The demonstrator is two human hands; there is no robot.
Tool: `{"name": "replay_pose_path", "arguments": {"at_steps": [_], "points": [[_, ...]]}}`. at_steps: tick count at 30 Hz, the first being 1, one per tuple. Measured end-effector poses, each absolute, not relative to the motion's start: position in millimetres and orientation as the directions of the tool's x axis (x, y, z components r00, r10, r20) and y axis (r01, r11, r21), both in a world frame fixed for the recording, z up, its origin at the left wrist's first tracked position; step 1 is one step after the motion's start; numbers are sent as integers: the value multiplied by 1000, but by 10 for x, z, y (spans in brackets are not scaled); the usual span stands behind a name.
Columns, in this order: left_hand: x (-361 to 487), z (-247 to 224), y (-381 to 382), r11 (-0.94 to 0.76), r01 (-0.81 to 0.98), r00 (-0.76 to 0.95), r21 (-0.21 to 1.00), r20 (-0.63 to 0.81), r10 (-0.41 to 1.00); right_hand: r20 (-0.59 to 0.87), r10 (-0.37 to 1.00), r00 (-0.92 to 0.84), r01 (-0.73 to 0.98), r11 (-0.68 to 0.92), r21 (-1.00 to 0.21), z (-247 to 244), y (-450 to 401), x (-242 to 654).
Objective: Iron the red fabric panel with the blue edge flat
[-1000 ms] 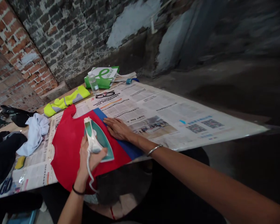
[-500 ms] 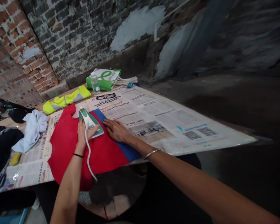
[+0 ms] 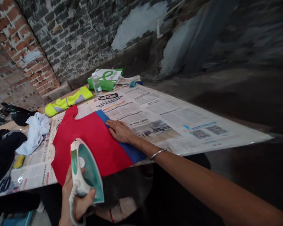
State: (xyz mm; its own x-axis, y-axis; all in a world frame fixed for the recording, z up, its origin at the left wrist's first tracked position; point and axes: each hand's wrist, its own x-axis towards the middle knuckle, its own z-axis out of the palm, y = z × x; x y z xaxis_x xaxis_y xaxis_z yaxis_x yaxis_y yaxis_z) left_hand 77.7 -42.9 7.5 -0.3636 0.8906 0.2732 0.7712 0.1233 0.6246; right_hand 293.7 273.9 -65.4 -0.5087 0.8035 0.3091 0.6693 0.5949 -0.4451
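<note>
My left hand (image 3: pixel 76 197) grips a white and teal clothes iron (image 3: pixel 87 172) by its handle. The iron is lifted and tilted at the near edge of the table, in front of the cloth. Its white braided cord (image 3: pixel 72 201) loops down beside my wrist. A red cut piece of fabric (image 3: pixel 89 138) lies flat, with a blue fabric strip (image 3: pixel 129 152) along its right side. On the blue strip and the red edge rests my right hand (image 3: pixel 120 131), palm down with fingers stretched out.
Newspaper under clear plastic (image 3: pixel 160 110) covers the table. Behind the fabric lie glasses (image 3: pixel 108 96), a bottle (image 3: pixel 97 84), a green-white bag (image 3: pixel 106 78) and a yellow reflective garment (image 3: pixel 68 101). At left are a pale cloth (image 3: pixel 35 131), a sponge (image 3: pixel 19 161), scissors (image 3: pixel 4 184) and dark clothes (image 3: pixel 7 150).
The iron has come up off the red fabric and moved toward me, turned so its side shows. My right hand stays in nearly the same place on the blue strip.
</note>
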Motion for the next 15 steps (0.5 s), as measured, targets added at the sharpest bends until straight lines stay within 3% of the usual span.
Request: {"name": "replay_pose_path", "arguments": {"at_steps": [3, 11, 15], "points": [[466, 148, -431, 182, 741, -435, 647, 255, 863, 309, 803, -510, 670, 596, -443, -667, 2741, 2942], [-189, 488, 747, 216, 656, -524, 723, 231, 820, 322, 800, -506, 666, 599, -445, -724, 2755, 2940], [-223, 515, 896, 213, 654, -531, 726, 240, 813, 300, 804, -513, 672, 594, -441, -661, 2731, 2944]]}}
